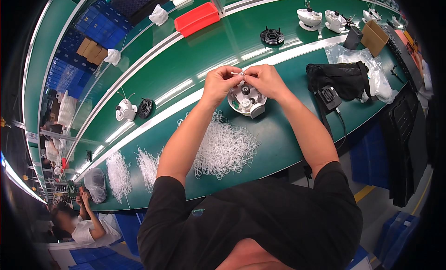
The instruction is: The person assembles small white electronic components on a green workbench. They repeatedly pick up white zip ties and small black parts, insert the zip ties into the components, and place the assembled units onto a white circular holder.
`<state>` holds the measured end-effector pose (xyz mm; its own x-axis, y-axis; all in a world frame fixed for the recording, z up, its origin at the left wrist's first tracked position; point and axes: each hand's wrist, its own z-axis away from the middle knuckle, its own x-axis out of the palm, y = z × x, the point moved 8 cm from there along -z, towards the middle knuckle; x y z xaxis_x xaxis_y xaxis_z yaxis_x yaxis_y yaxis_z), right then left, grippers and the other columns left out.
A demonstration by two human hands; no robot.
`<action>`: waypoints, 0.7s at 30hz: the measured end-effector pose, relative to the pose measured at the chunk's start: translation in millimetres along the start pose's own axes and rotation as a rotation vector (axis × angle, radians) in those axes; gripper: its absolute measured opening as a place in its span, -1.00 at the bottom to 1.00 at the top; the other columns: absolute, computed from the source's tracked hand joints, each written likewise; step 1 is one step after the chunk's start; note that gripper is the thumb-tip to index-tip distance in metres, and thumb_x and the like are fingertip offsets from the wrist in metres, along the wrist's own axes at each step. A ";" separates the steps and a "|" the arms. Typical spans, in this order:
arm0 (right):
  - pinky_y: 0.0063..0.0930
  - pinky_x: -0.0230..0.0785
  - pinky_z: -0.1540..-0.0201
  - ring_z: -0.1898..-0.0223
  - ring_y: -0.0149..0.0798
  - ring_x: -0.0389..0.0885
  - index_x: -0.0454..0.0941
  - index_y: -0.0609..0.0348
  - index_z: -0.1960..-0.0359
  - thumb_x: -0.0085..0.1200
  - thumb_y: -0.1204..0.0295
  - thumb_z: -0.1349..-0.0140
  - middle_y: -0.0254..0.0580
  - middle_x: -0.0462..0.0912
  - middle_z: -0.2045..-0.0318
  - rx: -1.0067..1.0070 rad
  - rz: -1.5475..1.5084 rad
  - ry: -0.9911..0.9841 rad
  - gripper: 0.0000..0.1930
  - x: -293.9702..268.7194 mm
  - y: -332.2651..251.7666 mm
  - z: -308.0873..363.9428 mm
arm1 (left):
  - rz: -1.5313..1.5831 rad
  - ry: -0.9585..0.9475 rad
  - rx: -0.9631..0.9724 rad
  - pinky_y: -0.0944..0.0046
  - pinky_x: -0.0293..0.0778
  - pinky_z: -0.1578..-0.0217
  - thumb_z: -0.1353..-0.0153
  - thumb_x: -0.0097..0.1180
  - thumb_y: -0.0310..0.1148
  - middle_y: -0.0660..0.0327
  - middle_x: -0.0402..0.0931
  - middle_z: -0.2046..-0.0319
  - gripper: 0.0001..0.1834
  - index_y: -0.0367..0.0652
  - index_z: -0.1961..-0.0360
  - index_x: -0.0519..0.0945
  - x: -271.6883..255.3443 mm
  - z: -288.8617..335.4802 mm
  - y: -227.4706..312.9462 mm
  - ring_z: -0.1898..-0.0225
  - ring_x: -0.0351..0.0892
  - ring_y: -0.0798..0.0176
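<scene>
My left hand (pixel 220 85) and my right hand (pixel 265 81) meet above an opened white round housing (pixel 256 110) on the green bench. Both are closed, fingertips pinching a short thin white wire (pixel 238 73) between them. Inside the housing I see a dark round part (pixel 245 90) and a bit of green board; my fingers cover its far side. Just left of the housing, under my left forearm, spreads a large tangled heap of thin white wires (pixel 223 149).
Smaller wire heaps (pixel 119 175) lie to the left. Beyond, a conveyor carries white units (pixel 125 110), black rings (pixel 272 36) and a red tray (pixel 197 19). To the right sit a black bag (pixel 337 77), clear plastic (pixel 381 79) and a corded black device (pixel 329 98). Another person (pixel 95 228) works far left.
</scene>
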<state>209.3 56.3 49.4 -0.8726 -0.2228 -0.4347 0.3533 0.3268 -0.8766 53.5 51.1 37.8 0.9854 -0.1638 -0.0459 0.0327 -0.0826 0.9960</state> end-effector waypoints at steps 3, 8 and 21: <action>-0.45 0.50 0.27 0.40 -0.36 0.68 0.69 0.25 0.14 0.19 0.43 -0.23 -0.16 0.73 0.42 -0.041 -0.138 -0.004 -0.78 0.4 4.8 0.3 | -0.056 0.033 -0.007 0.44 0.48 0.43 -0.19 0.36 -0.51 0.25 0.67 0.39 -0.82 -0.29 0.18 0.69 -0.8 -2.1 1.8 0.44 0.56 0.46; -0.48 0.52 0.19 0.30 -0.43 0.66 0.59 0.30 -0.05 0.17 0.46 -0.30 -0.17 0.72 0.30 -0.070 -0.294 -0.062 -0.69 2.8 2.6 4.7 | -0.174 0.008 -0.029 0.45 0.47 0.42 -0.20 0.37 -0.46 0.26 0.67 0.40 -0.85 -0.31 0.24 0.70 -3.1 0.7 1.3 0.43 0.55 0.48; -0.55 0.44 0.20 0.28 -0.54 0.52 0.64 0.28 0.07 0.14 0.40 -0.37 -0.37 0.62 0.28 0.030 -0.551 0.066 -0.78 8.0 26.3 -8.3 | -0.652 -0.030 0.334 0.27 0.50 0.28 -0.17 0.33 -0.45 0.15 0.61 0.38 -0.86 -0.31 0.29 0.72 17.3 4.5 22.4 0.34 0.60 0.25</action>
<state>208.8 70.8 24.6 -0.9498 -0.2953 0.1031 -0.1531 0.1516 -0.9765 70.5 42.1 58.9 0.7776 -0.0058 -0.6287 0.5538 -0.4672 0.6892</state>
